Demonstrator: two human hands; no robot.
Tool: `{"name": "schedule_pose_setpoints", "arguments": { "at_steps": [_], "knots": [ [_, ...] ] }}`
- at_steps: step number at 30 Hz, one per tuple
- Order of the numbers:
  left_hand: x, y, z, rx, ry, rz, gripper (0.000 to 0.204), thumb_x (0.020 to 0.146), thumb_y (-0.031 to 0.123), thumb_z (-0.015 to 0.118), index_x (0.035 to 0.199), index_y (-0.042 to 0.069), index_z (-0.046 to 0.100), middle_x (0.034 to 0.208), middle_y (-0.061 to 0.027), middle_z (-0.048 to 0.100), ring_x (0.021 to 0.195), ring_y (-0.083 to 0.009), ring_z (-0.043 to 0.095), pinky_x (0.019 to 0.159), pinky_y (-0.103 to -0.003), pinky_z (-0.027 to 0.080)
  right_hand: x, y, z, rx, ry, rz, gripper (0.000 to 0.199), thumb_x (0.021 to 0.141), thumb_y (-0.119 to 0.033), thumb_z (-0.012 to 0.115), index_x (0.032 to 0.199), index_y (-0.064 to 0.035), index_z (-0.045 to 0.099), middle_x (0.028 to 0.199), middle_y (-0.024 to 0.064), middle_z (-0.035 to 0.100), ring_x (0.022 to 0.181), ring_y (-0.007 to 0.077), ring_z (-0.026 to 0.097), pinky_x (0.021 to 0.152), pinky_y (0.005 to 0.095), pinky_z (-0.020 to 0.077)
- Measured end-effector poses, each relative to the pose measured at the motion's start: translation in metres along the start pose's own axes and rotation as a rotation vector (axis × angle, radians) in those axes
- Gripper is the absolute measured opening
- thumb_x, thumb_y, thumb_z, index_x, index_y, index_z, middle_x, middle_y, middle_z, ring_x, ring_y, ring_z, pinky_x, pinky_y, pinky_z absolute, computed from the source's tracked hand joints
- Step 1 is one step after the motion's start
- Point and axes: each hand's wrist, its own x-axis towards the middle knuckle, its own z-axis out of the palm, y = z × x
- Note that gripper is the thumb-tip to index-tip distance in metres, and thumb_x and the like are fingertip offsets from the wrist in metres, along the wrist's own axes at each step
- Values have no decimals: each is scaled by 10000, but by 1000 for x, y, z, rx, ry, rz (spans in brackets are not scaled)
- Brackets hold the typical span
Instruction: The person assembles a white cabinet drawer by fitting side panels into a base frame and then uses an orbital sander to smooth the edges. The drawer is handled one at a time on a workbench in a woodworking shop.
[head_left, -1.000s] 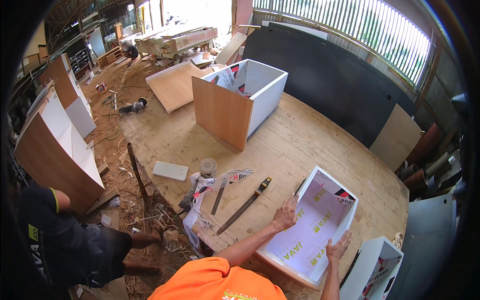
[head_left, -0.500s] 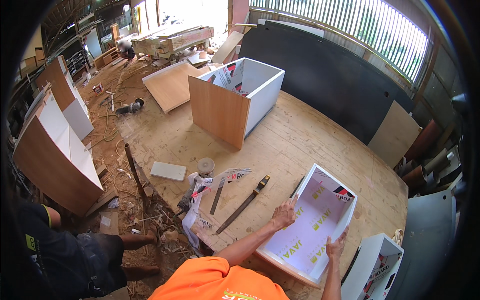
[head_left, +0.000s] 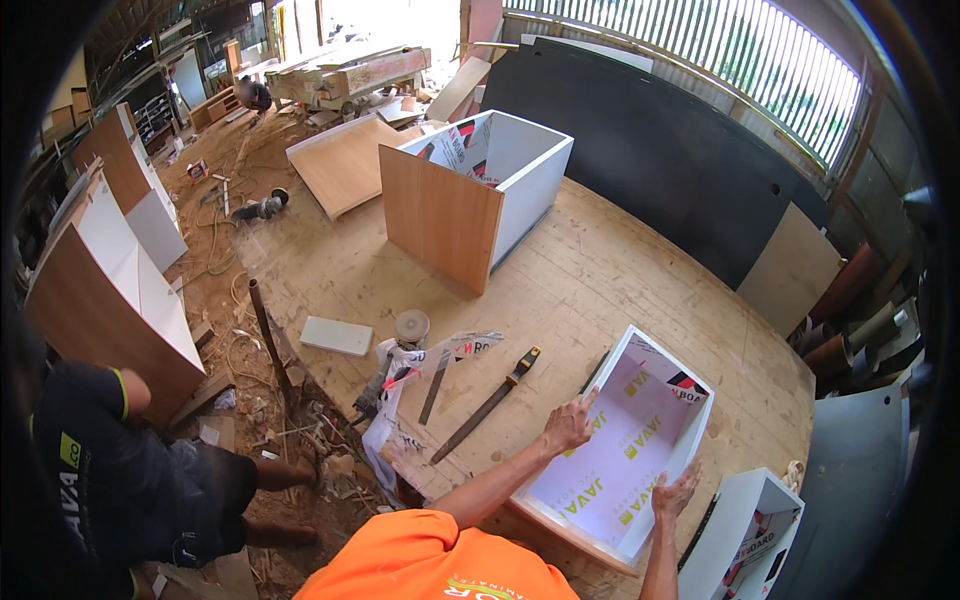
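Note:
A shallow white drawer box (head_left: 640, 430) lies on the wooden worktable, its open side up, with a wood-coloured panel (head_left: 575, 540) along its near end. Printed film lines the inside. My left hand (head_left: 570, 422) rests on the left wall's rim, fingers stretched forward. Against the right wall lies my right hand (head_left: 676, 492), fingers extended and slightly spread. Left of the box is a long flat file (head_left: 490, 415) with a black and yellow handle. Beside it lie a narrow dark strip (head_left: 434, 388) and a scrap of printed film (head_left: 470, 345).
A larger white box (head_left: 535, 170) with a wood-faced front (head_left: 440, 220) stands farther back. A smaller white box (head_left: 735, 530) sits at the right. Power tools (head_left: 380, 385), (head_left: 262, 206) lie leftward. A co-worker (head_left: 150, 460) bends at the lower left beside a cabinet (head_left: 115, 310).
The co-worker at the lower left has shifted, with more of the back and arm showing. My hands and the drawer box look almost unmoved.

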Motion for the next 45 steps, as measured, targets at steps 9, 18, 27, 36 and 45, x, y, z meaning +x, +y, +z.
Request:
{"name": "schedule_pose_setpoints", "arguments": {
  "at_steps": [9, 18, 27, 36, 45],
  "knots": [
    [-1, 1, -3, -20, -12, -15, 834, 912, 204, 661, 1669, 145, 314, 1231, -273, 639, 1005, -483, 693, 896, -548, 582, -2, 3, 1, -168, 46, -44, 998, 842, -172, 749, 1668, -4, 215, 1741, 243, 176, 1608, 436, 165, 1317, 504, 185],
    [-2, 2, -5, -18, 8, 2, 941, 907, 180, 658, 1709, 189, 166, 1225, -288, 651, 995, -499, 692, 886, -554, 584, 1, -15, -9, 99, -111, 37, 1061, 843, -120, 760, 1692, -46, 127, 1750, 215, 174, 1603, 418, 207, 1318, 498, 206],
    [-2, 5, -6, -152, 89, 18, 1196, 860, 102, 685, 1685, 324, -152, 1364, -326, 616, 969, -545, 691, 835, -598, 588, 1, -2, -2, -182, 41, -96, 966, 861, -143, 750, 1674, -37, 241, 1749, 214, 184, 1601, 416, 216, 1310, 498, 219],
    [-5, 6, -6, -119, 151, 56, 1007, 879, 107, 620, 1714, 244, 75, 1234, -298, 637, 956, -526, 686, 822, -585, 594, 0, -17, -10, 100, -37, 14, 1071, 910, -106, 705, 1695, -62, -23, 1749, 239, 148, 1592, 450, 214, 1310, 519, 202],
    [0, 2, -5, -19, -20, -37, 768, 908, 205, 641, 1626, 88, 396, 1307, -266, 651, 1064, -457, 701, 930, -516, 590, 2, 11, 8, -134, -36, -15, 965, 905, -174, 716, 1690, -53, 167, 1753, 234, 141, 1612, 432, 160, 1320, 501, 178]
  ]
}}
